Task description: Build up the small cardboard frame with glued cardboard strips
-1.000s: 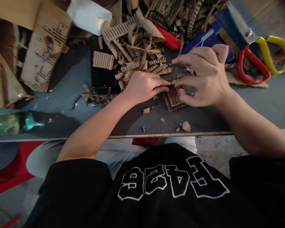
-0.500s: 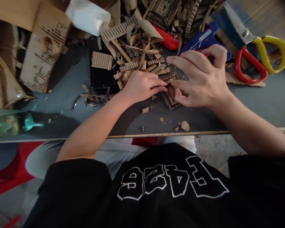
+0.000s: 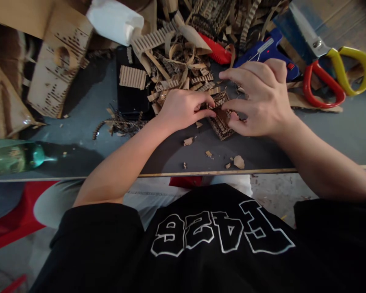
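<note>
Brown corrugated cardboard forms the small rectangular frame [image 3: 223, 129] lying on the dark grey tabletop [image 3: 262, 156], between the bare left hand [image 3: 183, 108] and the bare right hand [image 3: 260, 99], which stand apart. From here, the left thumb and forefinger reach its left edge while the right fingers fan over its opposite side, though I can't tell whether either grips firmly

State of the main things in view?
Rectangular corrugated cardboard piece: recessed middle
Left hand: fingertips at its edge
Right hand: thumb and index apart
Scissors: blade opening unclear
Glue gun: lying flat, power unclear
Black phone-like slab: corrugated scrap atop
Green bottle: lying on its side
</note>
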A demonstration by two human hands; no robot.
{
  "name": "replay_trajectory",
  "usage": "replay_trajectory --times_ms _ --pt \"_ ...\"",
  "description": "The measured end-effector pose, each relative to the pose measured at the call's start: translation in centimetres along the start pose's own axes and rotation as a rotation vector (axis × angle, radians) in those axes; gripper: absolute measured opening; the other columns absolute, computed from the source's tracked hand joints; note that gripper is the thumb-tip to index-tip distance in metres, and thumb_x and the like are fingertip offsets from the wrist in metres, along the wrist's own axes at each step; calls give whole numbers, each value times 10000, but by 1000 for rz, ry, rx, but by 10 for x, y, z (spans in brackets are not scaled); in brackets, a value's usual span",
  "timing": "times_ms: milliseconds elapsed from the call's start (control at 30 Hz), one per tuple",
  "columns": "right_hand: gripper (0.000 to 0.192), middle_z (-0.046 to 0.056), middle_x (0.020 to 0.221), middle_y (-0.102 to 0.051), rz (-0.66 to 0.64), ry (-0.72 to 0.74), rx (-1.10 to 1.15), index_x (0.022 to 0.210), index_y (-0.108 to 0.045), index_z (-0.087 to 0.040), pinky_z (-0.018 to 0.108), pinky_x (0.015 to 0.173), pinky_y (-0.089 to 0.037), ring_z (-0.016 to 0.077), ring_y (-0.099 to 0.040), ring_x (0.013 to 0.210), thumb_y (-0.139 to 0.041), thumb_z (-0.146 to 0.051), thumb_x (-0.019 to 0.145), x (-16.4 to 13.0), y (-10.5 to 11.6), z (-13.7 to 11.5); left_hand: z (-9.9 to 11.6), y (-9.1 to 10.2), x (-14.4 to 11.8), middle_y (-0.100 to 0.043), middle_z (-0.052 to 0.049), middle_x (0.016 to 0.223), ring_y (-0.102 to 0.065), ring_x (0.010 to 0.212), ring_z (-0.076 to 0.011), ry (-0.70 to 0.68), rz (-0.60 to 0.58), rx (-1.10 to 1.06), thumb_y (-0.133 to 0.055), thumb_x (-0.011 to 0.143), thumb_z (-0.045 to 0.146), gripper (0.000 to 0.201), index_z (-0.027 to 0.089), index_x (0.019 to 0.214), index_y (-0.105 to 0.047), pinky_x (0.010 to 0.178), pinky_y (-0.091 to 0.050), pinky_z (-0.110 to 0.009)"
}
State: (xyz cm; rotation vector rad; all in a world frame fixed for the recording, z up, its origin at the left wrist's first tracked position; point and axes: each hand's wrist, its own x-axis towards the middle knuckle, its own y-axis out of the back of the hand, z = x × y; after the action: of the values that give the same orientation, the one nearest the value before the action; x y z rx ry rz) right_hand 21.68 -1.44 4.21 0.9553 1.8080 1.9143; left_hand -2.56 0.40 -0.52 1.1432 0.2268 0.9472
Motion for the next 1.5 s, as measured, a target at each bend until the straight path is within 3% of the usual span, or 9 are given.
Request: replay_trajectory --times_ms 200,433,600,867,1000,1133,1233,1367,1500 --pt "249 -24 1402 -596 -45 -22 24 909 -771 -325 665 1092 -282 364 -431 1384 -524 -296 897 3 2 -4 1 1 1 -658 -27 663 -661 692 -184 21 -10 -21 -533 927 679 519 213 1009 -747 660 -465 -290" --pt "275 -45 1579 -429 32 9 -89 975 -768 -293 630 1050 -351 349 -487 1352 -501 -311 913 2 -4 -2 3 3 2 -623 -10 634 -628 651 -163 23 -9 -56 -595 923 622 444 205 968 -740 649 -465 -283" --pt "260 -72 1501 -508 -12 -62 -77 1037 -752 -364 595 1081 -354 348 -470 1350 -546 -333 882 2 0 -2 0 3 2 -619 -9 637 -612 635 -156 54 -21 -64 -621 898 641 456 210 974 -749 659 -468 -285" --pt "288 -11 1511 -495 -42 -20 24 1082 -740 -304 563 1089 -356 344 -449 1341 -540 -387 892 2 0 1 -5 11 2 -689 -48 720 -656 716 -195 34 7 -31 -587 937 596 426 216 984 -775 697 -501 -322" --pt "257 -51 1463 -532 -6 34 9 975 -746 -328 508 1107 -391 282 -480 1324 -508 -401 912 1 -1 2 -6 13 1 -707 -62 731 -656 701 -185 39 61 -32 -508 974 596 468 213 1006 -776 684 -501 -311" --pt "285 -96 1464 -521 -31 -38 -9 999 -749 -389 502 1081 -414 274 -476 1322 -472 -382 932 1 0 0 2 15 -1 -639 -35 622 -608 615 -159 67 70 -30 -430 998 613 525 200 1038 -752 639 -469 -298" --pt "309 -49 1420 -561 -29 -83 2 951 -763 -351 510 1058 -416 284 -483 1289 -455 -379 949 3 0 1 8 17 -2 -552 4 543 -522 517 -134 45 27 -16 -468 915 753 617 200 1039 -711 589 -428 -292" --pt "342 -30 1402 -576 -56 -115 39 882 -762 -332 480 1081 -400 260 -479 1287 -444 -433 959 7 -1 1 7 16 -3 -423 47 480 -408 441 -112 8 -67 114 -547 625 976 832 197 900 -647 540 -332 -285" --pt "329 -69 1450 -535 -65 -92 19 883 -764 -378 491 1073 -415 260 -475 1316 -450 -456 948 9 -2 1 6 11 -1 -373 47 473 -352 443 -103 17 -78 107 -520 597 1006 809 209 715 -588 577 -326 -291"
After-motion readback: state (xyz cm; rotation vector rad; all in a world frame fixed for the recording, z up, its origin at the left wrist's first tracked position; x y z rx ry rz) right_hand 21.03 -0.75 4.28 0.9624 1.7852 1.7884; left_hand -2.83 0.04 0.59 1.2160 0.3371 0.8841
